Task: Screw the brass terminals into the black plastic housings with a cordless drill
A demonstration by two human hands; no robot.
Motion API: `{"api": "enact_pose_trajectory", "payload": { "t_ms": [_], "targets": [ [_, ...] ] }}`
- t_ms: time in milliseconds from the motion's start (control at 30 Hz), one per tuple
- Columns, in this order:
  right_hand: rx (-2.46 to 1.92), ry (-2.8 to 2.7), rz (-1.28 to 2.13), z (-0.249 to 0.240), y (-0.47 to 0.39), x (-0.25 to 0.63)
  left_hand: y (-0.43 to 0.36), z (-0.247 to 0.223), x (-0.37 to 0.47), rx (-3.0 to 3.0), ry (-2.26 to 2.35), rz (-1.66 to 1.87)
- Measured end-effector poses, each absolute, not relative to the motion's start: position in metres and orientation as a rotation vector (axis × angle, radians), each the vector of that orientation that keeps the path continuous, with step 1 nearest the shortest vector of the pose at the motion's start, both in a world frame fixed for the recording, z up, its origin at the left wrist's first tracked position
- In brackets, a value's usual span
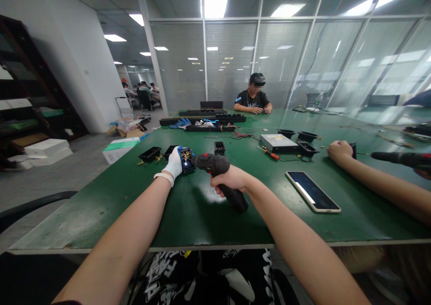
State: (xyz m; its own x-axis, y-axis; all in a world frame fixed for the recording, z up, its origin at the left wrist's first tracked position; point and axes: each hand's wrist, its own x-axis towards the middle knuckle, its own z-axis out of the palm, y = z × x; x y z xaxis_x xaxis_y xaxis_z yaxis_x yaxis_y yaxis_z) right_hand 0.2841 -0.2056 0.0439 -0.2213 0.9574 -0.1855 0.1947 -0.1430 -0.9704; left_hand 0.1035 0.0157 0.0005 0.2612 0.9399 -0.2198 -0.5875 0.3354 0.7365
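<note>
My left hand (173, 163), in a white and blue glove, is closed around a small black plastic box (187, 167) with brass-coloured parts inside, tilted up above the table. In my bare right hand (232, 179) is a black cordless drill (215, 163), my fingers wrapped round its grip. Its front end points left at the box; whether the tip touches a part inside cannot be made out. Beyond the drill a similar black box (219, 148) sits on the green table (182, 224). Another open black box (150, 154) lies left of my gloved hand, with brass pieces beside it.
A phone (313, 192) lies right of my right forearm. Farther back are a red-handled screwdriver (269, 152), a silver box (278, 141) and several black boxes. At the right edge a co-worker's hand (340, 150) holds a dark piece before another drill (400, 159). Another person (252, 99) sits opposite.
</note>
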Motion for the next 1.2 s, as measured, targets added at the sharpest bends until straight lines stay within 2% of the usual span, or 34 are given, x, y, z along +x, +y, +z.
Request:
{"api": "enact_pose_trajectory", "payload": {
  "t_ms": [1200],
  "targets": [
    [-1.394, -1.461, 1.385, 0.051, -0.211, 0.281, 0.024, -0.010, 0.103, 0.624, 0.715, 1.116]
  ]
}}
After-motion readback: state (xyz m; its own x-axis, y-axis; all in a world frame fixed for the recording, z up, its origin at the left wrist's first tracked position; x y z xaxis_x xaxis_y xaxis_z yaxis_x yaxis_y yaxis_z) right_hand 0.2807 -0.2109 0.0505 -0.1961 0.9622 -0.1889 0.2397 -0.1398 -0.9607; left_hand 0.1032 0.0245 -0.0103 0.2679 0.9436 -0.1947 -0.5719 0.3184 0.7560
